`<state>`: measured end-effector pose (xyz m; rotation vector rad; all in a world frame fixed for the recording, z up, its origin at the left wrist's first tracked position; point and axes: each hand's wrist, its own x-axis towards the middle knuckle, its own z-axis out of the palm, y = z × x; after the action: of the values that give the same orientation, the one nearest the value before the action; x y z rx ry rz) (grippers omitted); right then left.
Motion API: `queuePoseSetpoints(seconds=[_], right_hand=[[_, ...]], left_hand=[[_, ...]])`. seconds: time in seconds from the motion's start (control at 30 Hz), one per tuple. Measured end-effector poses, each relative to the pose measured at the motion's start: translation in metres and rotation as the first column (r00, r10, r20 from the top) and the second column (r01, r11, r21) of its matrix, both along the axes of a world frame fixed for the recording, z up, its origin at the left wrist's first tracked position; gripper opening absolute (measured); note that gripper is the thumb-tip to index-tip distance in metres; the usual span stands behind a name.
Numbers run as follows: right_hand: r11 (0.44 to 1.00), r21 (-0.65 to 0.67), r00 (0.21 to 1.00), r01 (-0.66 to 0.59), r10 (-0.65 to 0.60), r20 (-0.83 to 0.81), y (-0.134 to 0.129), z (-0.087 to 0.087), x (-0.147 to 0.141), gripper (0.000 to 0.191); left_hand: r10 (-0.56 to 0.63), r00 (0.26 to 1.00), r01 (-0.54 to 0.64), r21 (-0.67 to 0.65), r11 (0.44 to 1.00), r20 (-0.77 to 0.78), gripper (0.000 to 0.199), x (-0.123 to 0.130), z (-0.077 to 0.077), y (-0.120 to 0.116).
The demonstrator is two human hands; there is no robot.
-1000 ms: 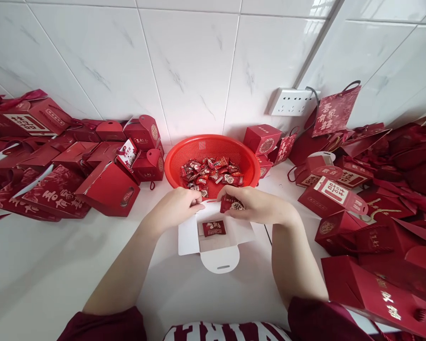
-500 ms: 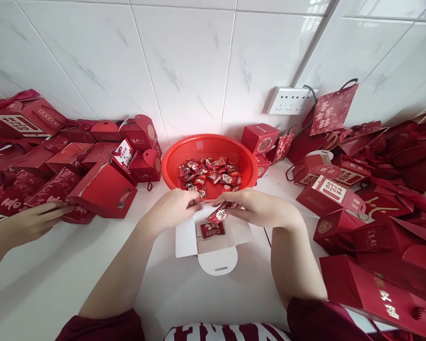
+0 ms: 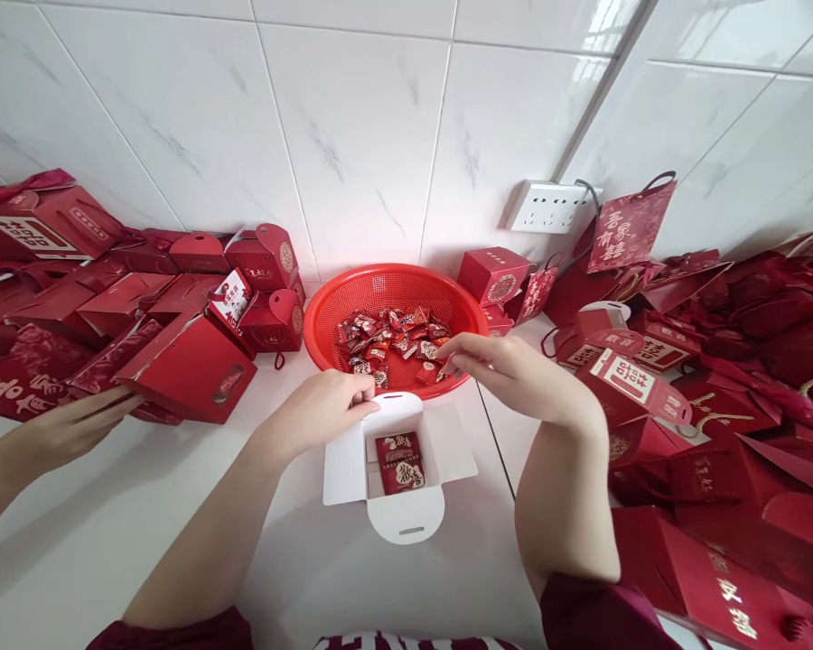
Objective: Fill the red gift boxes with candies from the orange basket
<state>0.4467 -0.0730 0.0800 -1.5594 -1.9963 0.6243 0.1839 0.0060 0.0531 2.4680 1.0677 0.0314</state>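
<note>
An opened gift box [image 3: 399,496], white inside, stands before me with its flaps spread. Red candy packets [image 3: 401,463] lie at its bottom. My left hand [image 3: 331,403] is closed, its thumb and fingers pinching the box's far flap [image 3: 387,408]. Beyond the box is a red plastic basket [image 3: 322,329] with many wrapped candies [image 3: 393,338] inside. My right hand [image 3: 498,368] reaches over the basket's right rim. Its fingers are stretched towards the candies, apart, and I see nothing held in them.
Another person's hand [image 3: 74,424] touches red gift boxes [image 3: 190,370] at the left. More red boxes and bags [image 3: 718,542] pile up at the right. A white power strip [image 3: 548,206] is on the tiled wall [image 3: 359,135] behind.
A candy packet that my right hand held over the box now lies inside it. My right hand has moved right and away to the basket. My left hand stays by the far flap.
</note>
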Motion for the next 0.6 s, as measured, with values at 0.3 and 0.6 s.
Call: queuePoseSetpoints(seconds=[0.3, 0.6], right_hand=[[0.816, -0.357, 0.785, -0.455, 0.556, 0.271, 0.010, -0.037, -0.084, 0.016], [0.777, -0.464, 0.595, -0.426, 0.627, 0.503, 0.011, -0.088, -0.120, 0.032]], left_hand=[[-0.011, 1.000, 0.011, -0.013, 1.000, 0.015, 0.023, -0.002, -0.002, 0.000], [-0.023, 1.000, 0.023, 0.026, 0.999, 0.017, 0.026, -0.006, -0.004, 0.000]])
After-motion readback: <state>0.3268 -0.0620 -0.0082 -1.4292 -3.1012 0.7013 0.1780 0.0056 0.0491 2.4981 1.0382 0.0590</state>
